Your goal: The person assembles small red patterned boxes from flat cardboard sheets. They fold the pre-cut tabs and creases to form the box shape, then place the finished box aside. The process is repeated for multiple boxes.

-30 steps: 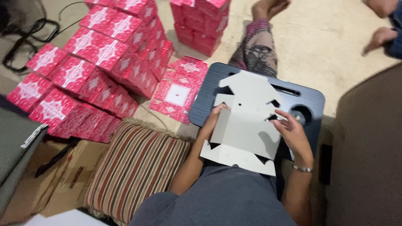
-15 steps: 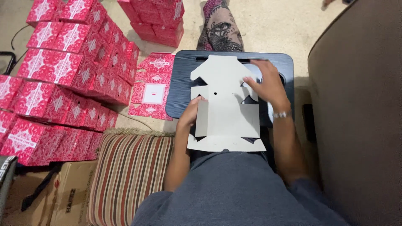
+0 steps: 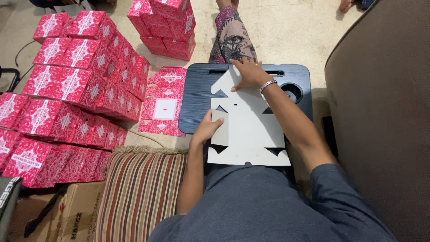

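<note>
A flat, unfolded white cardboard box blank [image 3: 248,125] lies plain side up on a dark blue lap desk [image 3: 197,96] over my legs. My left hand [image 3: 207,129] grips and lifts the side flap at the blank's left edge. My right hand [image 3: 249,74], a metal bracelet on its wrist, presses flat on the far end of the blank. My grey shirt fills the bottom of the view.
Several stacked red patterned boxes [image 3: 71,85] stand on the floor at left, more at top centre [image 3: 168,24]. A flat red blank [image 3: 165,102] lies beside the desk. A striped cushion [image 3: 141,192] and brown cartons [image 3: 62,217] sit lower left. A brown sofa [image 3: 385,112] fills the right.
My right hand has slid from the blank's right side to its far end. My left hand has folded the left flap further up. The view has shifted left to right.
</note>
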